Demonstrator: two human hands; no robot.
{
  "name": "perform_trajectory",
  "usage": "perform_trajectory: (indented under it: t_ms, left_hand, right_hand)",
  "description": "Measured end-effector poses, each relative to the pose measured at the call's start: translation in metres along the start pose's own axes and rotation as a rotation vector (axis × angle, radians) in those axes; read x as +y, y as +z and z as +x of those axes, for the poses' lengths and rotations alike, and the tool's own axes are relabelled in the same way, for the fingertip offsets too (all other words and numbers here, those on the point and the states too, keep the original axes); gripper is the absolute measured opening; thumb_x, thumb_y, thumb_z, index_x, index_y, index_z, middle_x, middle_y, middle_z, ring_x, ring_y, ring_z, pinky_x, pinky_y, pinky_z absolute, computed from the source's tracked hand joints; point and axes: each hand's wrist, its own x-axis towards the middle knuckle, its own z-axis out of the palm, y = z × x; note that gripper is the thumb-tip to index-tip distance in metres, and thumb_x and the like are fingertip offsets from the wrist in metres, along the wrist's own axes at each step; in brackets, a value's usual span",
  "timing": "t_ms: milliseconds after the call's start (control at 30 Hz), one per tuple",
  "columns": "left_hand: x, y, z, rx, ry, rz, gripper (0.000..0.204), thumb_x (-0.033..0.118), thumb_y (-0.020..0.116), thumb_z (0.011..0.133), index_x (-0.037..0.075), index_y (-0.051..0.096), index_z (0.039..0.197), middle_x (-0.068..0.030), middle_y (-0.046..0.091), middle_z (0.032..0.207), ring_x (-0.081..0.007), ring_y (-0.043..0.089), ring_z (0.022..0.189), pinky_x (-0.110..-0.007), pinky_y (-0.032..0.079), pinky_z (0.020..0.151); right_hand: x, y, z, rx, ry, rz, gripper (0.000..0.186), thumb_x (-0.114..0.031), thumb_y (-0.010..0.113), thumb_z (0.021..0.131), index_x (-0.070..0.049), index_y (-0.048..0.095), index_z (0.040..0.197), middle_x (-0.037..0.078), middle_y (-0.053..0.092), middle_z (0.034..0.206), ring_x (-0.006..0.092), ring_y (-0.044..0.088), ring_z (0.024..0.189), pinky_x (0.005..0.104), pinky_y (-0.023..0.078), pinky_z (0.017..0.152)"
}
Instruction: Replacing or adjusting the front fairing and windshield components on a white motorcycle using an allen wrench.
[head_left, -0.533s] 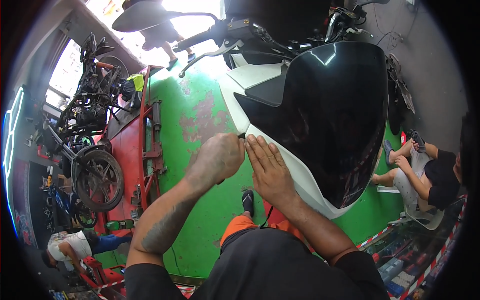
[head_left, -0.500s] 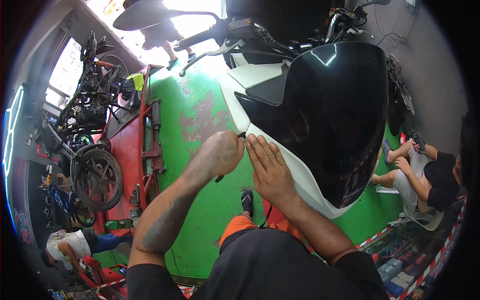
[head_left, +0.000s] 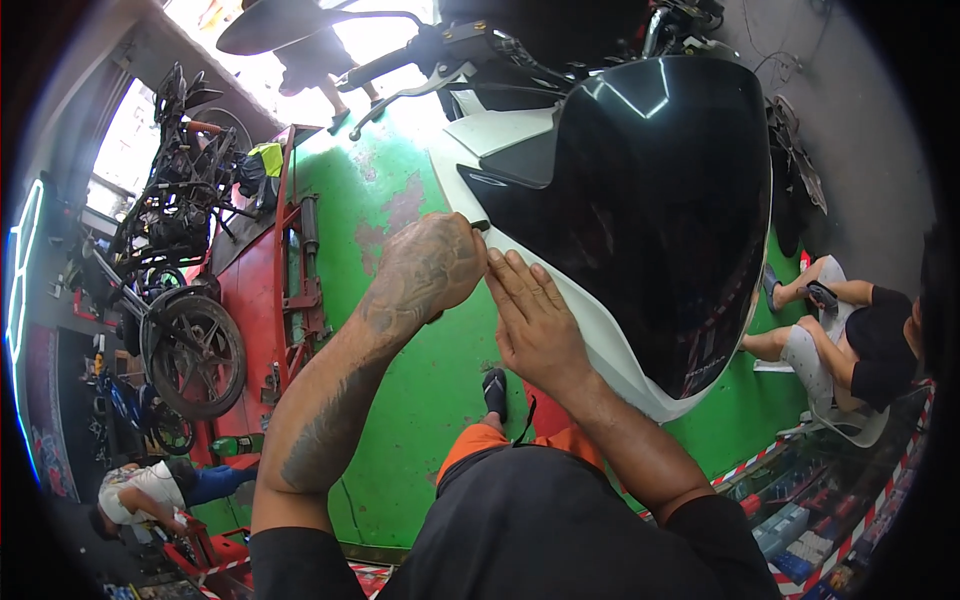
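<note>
A motorcycle front, with a white fairing panel (head_left: 590, 318) and a large dark windscreen (head_left: 660, 200), stands ahead of me. My left hand (head_left: 432, 265) is closed in a fist beside the panel's left edge. A slim dark tool (head_left: 480, 225) pokes out between its fingers toward the panel; most of it is hidden, and I cannot make out its kind. My right hand (head_left: 535, 325) lies with fingers stretched out along the panel's edge, fingertips just below the left fist. Both hands are close together. Above them are the handlebar grip (head_left: 385, 70) and a lever (head_left: 410, 92).
A stripped motorcycle (head_left: 180, 230) stands at left on a red lift (head_left: 245, 300). One person (head_left: 150, 492) bends over at lower left; another (head_left: 855, 330) sits at right. Behind that person's chair is a glass case (head_left: 790, 520) edged with striped tape. The floor (head_left: 400, 450) is green.
My left wrist has turned, so more of the back of the fist shows. The motorcycle sits slightly higher in the view. My right hand stays flat on the panel.
</note>
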Motion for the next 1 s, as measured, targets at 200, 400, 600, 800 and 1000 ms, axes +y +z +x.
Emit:
perform_trajectory:
  t_ms: [200,400,600,800,1000]
  left_hand:
    - [-0.012,0.014,0.02,-0.169,0.232,0.318,0.041,0.025,0.056,0.101,-0.009,0.073,0.085,-0.0302,0.074,0.089,-0.0461,0.074,0.086,-0.054,0.06,0.081]
    - [0.017,-0.007,0.017,-0.203,0.083,0.178,0.044,0.024,0.054,0.103,-0.011,0.07,0.082,-0.0321,0.071,0.085,-0.0462,0.074,0.086,-0.055,0.058,0.08]
    - [-0.006,0.0,0.02,-0.162,0.214,0.294,0.042,0.025,0.053,0.105,-0.01,0.072,0.091,-0.0316,0.071,0.084,-0.0459,0.073,0.081,-0.054,0.057,0.08]
    - [-0.01,-0.001,0.015,-0.21,-0.071,-0.183,0.042,0.027,0.052,0.105,-0.009,0.071,0.095,-0.0269,0.071,0.076,-0.041,0.073,0.073,-0.051,0.056,0.074]
    - [0.002,-0.006,0.016,-0.167,-0.079,0.065,0.043,0.027,0.052,0.105,-0.009,0.071,0.092,-0.0233,0.071,0.072,-0.0369,0.076,0.076,-0.05,0.058,0.075]
  right_hand:
    - [-0.002,0.0,-0.003,-0.002,-0.002,-0.016,0.063,-0.02,0.061,0.093,0.003,0.053,0.151,0.015,0.039,0.17,0.0246,0.034,0.159,0.0425,0.021,0.133]
    - [0.003,0.005,-0.006,0.024,0.026,0.023,0.061,-0.016,0.06,0.092,0.004,0.054,0.15,0.016,0.043,0.168,0.0255,0.038,0.157,0.043,0.023,0.133]
    - [-0.003,0.0,-0.009,0.012,-0.002,0.011,0.064,-0.015,0.06,0.09,0.005,0.053,0.151,0.016,0.043,0.168,0.0255,0.04,0.156,0.0433,0.024,0.132]
    - [0.001,-0.003,-0.008,0.042,-0.008,0.053,0.053,-0.017,0.06,0.094,0.004,0.061,0.143,0.016,0.044,0.167,0.0268,0.04,0.156,0.0434,0.024,0.132]
    - [0.009,-0.023,0.002,0.031,-0.015,0.236,0.04,-0.018,0.062,0.096,0.002,0.067,0.13,0.018,0.045,0.165,0.0288,0.042,0.155,0.0438,0.028,0.13]
